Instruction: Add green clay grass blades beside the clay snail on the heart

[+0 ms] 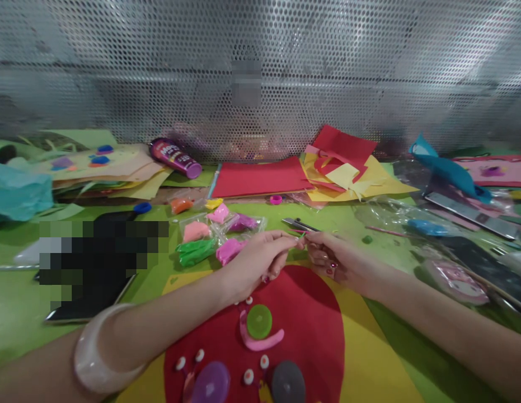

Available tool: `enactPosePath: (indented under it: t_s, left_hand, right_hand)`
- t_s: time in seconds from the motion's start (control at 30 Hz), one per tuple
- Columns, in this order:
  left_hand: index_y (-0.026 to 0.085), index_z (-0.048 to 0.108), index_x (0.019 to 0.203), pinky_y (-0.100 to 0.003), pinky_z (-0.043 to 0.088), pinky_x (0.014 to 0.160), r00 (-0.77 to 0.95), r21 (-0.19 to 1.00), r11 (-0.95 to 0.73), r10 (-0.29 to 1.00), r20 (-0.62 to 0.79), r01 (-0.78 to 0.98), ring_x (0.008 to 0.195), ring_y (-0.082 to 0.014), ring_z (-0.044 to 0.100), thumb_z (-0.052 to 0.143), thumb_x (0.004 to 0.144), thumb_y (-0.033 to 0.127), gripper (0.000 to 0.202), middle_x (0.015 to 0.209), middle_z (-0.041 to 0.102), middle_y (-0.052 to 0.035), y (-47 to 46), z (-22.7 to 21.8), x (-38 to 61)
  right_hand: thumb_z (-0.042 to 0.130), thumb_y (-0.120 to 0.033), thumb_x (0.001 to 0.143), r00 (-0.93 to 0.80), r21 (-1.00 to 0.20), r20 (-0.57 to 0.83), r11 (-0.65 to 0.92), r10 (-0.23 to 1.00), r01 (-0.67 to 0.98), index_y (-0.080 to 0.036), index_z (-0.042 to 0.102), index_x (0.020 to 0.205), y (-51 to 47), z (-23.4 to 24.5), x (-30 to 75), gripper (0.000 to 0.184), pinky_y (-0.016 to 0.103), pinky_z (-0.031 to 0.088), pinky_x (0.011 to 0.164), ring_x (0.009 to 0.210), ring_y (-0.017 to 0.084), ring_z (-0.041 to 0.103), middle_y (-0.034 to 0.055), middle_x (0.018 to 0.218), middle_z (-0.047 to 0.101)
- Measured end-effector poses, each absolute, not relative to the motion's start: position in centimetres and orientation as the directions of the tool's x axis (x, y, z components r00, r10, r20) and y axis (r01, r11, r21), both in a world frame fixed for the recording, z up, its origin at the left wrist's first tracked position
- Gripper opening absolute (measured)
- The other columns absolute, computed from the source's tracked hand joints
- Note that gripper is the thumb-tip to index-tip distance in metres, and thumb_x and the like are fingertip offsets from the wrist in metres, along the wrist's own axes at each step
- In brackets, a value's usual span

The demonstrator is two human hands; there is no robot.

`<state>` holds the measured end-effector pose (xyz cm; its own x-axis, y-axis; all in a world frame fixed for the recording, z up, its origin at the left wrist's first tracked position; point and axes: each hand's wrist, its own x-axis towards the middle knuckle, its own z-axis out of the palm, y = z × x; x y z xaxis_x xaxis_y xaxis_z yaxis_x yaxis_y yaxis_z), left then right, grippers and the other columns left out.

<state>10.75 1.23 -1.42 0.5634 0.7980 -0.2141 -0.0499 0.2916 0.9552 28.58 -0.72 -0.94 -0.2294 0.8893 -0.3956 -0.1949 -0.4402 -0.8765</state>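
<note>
Above the far edge of a red paper disc [314, 313], my left hand [262, 260] and my right hand [339, 260] meet at the fingertips. Both are closed in a pinch around a tiny thin green piece [303, 235], probably modelling clay. The disc lies on yellow paper [369, 358] and carries clay snails. One has a green round shell [259, 322] on a pink curved body [262, 342]. Nearer me are a purple shell [212, 383] and a grey shell [288, 383], with white eyes beside them. Just behind my fingertips lie scissors [302, 224], partly hidden.
Bagged clay, including a green packet [196, 252], lies left of my hands. A black phone-like object [92, 291] is farther left. Red paper [262, 176], a purple tube [176, 158] and paper scraps line the perforated metal wall [260, 33]. Plastic packaging [455, 280] sits right.
</note>
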Motion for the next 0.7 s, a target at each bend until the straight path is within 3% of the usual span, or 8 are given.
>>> enactPosePath:
  t_s: [0.3,0.5,0.7]
  left_hand:
    - [0.012,0.057,0.096,-0.02,0.047,0.05,0.574,0.963,0.269,0.793,-0.206,-0.026,0.057,-0.0075,0.053,0.053,0.093,0.036,0.025,0.078,0.057,0.0001,1.4,-1.4,10.7]
    - [0.012,0.057,0.094,-0.018,0.044,0.047,0.582,0.974,0.228,0.793,-0.18,-0.01,0.053,-0.0063,0.05,0.053,0.093,0.037,0.026,0.074,0.056,0.0015,1.4,-1.9,10.6]
    - [0.012,0.057,0.092,-0.015,0.035,0.039,0.581,0.982,0.182,0.804,-0.124,-0.041,0.043,-0.0035,0.039,0.049,0.095,0.041,0.031,0.064,0.05,0.0047,1.4,-1.5,10.7]
  right_hand:
    - [0.055,-0.037,0.095,-0.159,-0.934,-0.309,-0.331,0.937,-0.134,-0.014,0.058,0.103,-1.5,-0.2,27.7,0.025,0.025,0.051,0.056,0.066,0.011,0.058,0.0023,0.089,0.06]
    - [0.057,-0.032,0.095,-0.107,-0.967,-0.24,-0.248,0.965,-0.065,-0.013,0.057,0.092,-1.9,-0.6,27.5,0.02,0.015,0.036,0.038,0.045,0.004,0.042,-0.005,0.069,0.051]
    - [0.057,-0.034,0.094,-0.128,-0.988,-0.148,-0.142,0.981,0.051,-0.014,0.054,0.083,-1.7,0.3,28.1,0.023,0.015,0.026,0.036,0.04,0.003,0.028,-0.0098,0.057,0.036]
